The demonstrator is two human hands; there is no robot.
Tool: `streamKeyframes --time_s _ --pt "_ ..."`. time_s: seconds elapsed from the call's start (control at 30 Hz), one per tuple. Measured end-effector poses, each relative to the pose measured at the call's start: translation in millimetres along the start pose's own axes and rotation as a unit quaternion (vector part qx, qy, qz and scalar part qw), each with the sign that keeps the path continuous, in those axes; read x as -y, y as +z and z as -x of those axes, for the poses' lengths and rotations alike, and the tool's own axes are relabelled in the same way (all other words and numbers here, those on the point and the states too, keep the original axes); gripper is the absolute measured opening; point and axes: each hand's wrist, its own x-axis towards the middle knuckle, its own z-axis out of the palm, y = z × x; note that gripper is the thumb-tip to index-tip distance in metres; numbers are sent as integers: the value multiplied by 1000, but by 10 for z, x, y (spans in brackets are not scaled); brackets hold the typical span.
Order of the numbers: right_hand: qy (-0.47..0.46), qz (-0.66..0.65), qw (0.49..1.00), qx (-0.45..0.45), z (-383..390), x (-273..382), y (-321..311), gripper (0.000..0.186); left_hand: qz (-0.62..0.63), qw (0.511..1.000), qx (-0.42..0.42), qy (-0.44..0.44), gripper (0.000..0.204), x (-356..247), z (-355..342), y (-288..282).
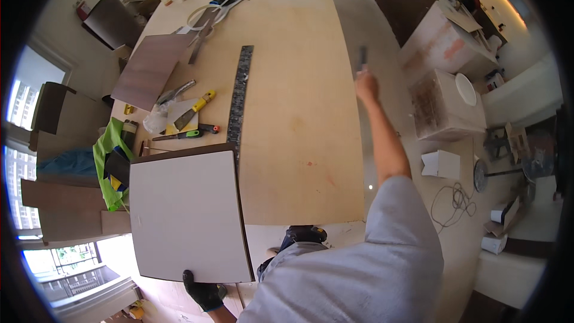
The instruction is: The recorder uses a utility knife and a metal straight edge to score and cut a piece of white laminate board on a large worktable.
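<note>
A white square board (182, 209) with dark edges lies on the near left of the pale wooden table (296, 161). My left hand (203, 290), in a dark glove, grips the board's near edge. My bare right hand (366, 87) is stretched out past the table's right edge, closed on a small dark tool (362, 57), blurred. A long dark metal ruler (242, 90) lies along the table, partly under the board. Beyond the board are a yellow-handled scraper (200, 104), a green-handled file (191, 134) and a brown sheet (152, 69).
Leaning boards (66, 209) and a green cloth (107, 143) stand at the left by windows. Along the right are dusty boxes (442, 113), a white folded piece (441, 164), coiled cable (457, 206) and a stand (496, 173) on the floor.
</note>
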Motion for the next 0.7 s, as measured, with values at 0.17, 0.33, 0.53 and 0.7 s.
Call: streamKeyframes --time_s 0.17,0.33,0.53,0.7 --pt "-195 -21 900 390 2023 835 -262 39 -16 1000 -15 -16 38 -59 -347 122" --pt "114 115 972 173 695 -848 -1076 40 16 998 33 -57 39 26 -634 277" --pt "-197 -117 937 263 1955 -44 -1001 40 31 999 15 -23 36 3 -744 240" --pt "-525 -148 748 378 2600 577 -724 41 28 999 19 -2 34 -215 -692 255"
